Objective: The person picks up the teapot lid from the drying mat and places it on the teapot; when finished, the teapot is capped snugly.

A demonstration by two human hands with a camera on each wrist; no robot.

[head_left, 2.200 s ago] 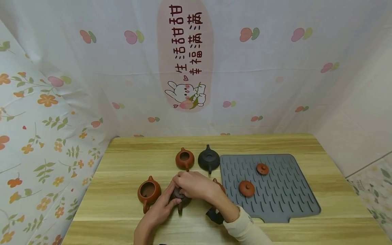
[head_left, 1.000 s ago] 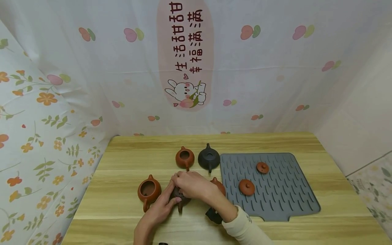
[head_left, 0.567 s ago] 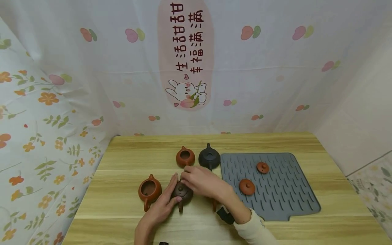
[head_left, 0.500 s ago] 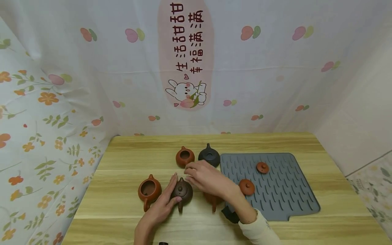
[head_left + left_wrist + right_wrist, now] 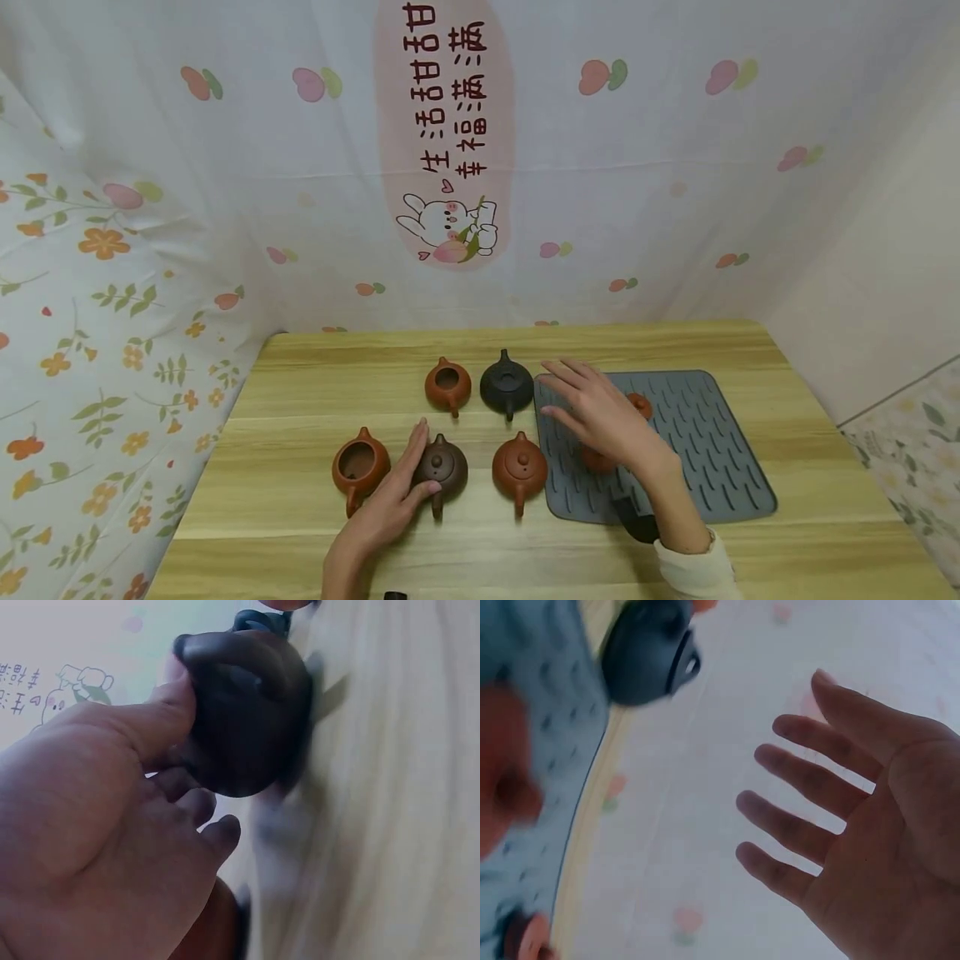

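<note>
My left hand (image 5: pixel 392 497) holds a dark brown teapot (image 5: pixel 450 468) between thumb and fingers. Its fingers lie along the pot's left side, and the thumb is by the handle. The pot's lid (image 5: pixel 437 461) sits on its opening. In the left wrist view the thumb meets the handle of the brown teapot (image 5: pixel 240 727). My right hand (image 5: pixel 600 414), fingers spread and holding nothing, is over the left part of the grey mat (image 5: pixel 720 454). Beneath it, a larger reddish lid (image 5: pixel 596 461) and a smaller lid (image 5: pixel 640 406) are partly hidden.
Left of the brown pot stands a lidless reddish teapot (image 5: pixel 348 483); to its right is a lidded reddish teapot (image 5: pixel 519 475). Behind are a small lidless reddish teapot (image 5: pixel 437 393) and a black teapot (image 5: pixel 491 393). A small dark object (image 5: pixel 395 595) shows at the front edge.
My right hand has let go at the brown teapot's top and moved right, over the mat. The lidded reddish teapot is now uncovered. My left hand stays at the brown teapot.
</note>
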